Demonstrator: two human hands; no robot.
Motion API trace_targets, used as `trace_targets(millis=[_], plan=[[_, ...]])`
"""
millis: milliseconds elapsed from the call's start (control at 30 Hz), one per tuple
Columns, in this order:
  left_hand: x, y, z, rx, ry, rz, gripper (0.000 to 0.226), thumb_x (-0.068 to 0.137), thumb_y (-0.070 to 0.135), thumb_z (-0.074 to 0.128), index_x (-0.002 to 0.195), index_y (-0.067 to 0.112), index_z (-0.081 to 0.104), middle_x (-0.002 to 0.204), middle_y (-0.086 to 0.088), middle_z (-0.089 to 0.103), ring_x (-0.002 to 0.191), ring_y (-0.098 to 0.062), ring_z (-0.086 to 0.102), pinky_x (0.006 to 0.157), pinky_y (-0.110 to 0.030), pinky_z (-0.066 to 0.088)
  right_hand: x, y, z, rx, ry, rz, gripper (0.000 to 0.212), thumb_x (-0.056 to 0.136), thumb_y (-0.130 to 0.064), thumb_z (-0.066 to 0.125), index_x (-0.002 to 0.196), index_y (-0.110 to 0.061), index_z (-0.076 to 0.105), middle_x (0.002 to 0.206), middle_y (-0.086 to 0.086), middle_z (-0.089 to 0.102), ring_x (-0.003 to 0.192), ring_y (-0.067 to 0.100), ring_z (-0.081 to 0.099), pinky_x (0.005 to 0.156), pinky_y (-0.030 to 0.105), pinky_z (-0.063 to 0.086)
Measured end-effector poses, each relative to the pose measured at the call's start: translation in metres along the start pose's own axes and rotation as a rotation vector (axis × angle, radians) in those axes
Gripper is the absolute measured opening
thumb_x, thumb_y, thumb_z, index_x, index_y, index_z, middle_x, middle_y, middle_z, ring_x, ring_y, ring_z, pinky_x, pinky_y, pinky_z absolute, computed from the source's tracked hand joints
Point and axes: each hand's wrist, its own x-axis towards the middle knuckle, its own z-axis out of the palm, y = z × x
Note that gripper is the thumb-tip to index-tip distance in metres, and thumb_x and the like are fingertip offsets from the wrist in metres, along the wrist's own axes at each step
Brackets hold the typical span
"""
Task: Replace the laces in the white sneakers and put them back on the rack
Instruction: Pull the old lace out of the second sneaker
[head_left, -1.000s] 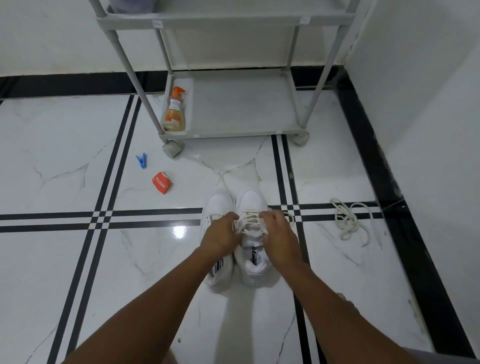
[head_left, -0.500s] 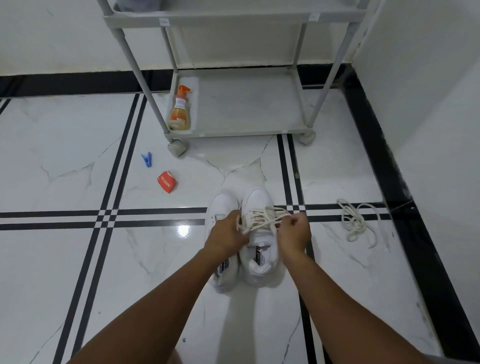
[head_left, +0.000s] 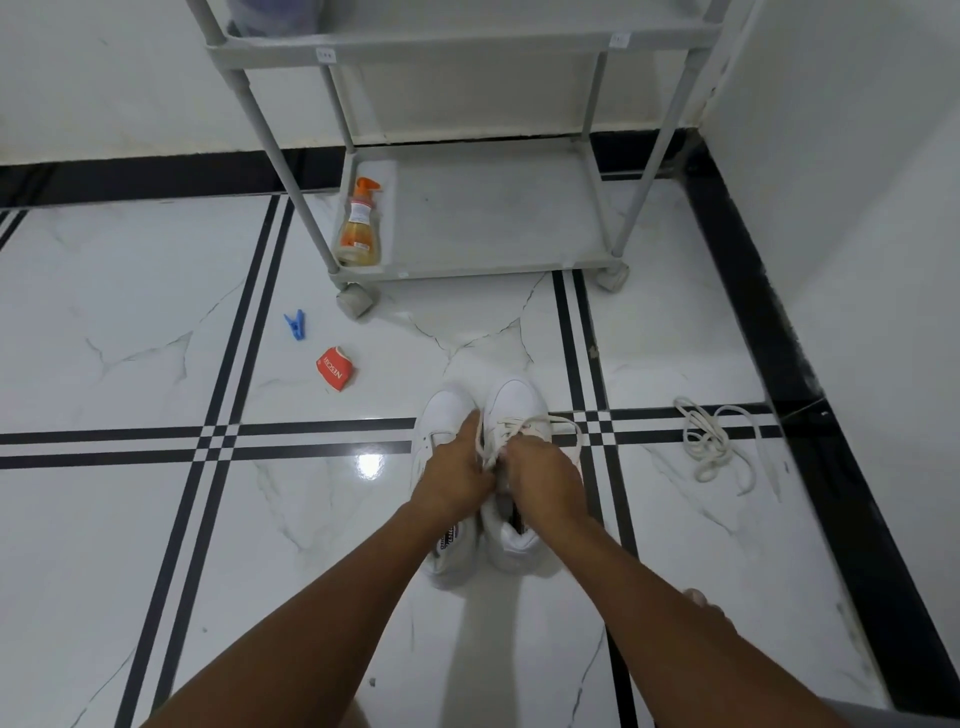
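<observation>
Head view: left hand (head_left: 457, 475) and right hand (head_left: 540, 480) pinching cream cotton lace (head_left: 563, 422) on right white leather sneaker (head_left: 511, 410), lacing step; next likely tightening, knotting.

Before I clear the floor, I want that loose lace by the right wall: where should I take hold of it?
Pinch the loose lace at its bunched coils, coming straight down from above. It lies flat on the floor, and the two free ends trail out, so gripping one would likely drag the rest.
</observation>
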Motion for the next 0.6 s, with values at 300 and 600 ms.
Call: trace_targets(millis=[300,600], plan=[[-0.003,-0.007,0.001,0.007,0.009,-0.073,0.091,0.089,0.027,0.065,0.161,0.026,0.009,0.121,-0.010,0.067,0.114,-0.029,0.062,0.101,-0.040,0.048,0.001,-0.016,-0.002,-0.048,-0.236,0.047,0.029,0.093,-0.014,0.055,0.122,-0.012,0.056,0.120,0.011,0.055,0.108,0.029,0.058,0.077,0.036,0.049],[-0.011,-0.009,-0.009,-0.012,-0.036,0.030,0.079,0.094,0.023,0.064,0.159,0.025,0.020,0.130,0.002,0.061,0.122,-0.018,0.057,0.097,-0.024,0.039,-0.010,-0.012,0.003,0.087,0.006,0.081,0.020,0.099,-0.011,0.044,0.113,-0.015,0.058,0.107,0.006,0.064,0.091,0.025,0.062,0.068,0.032,0.046]])
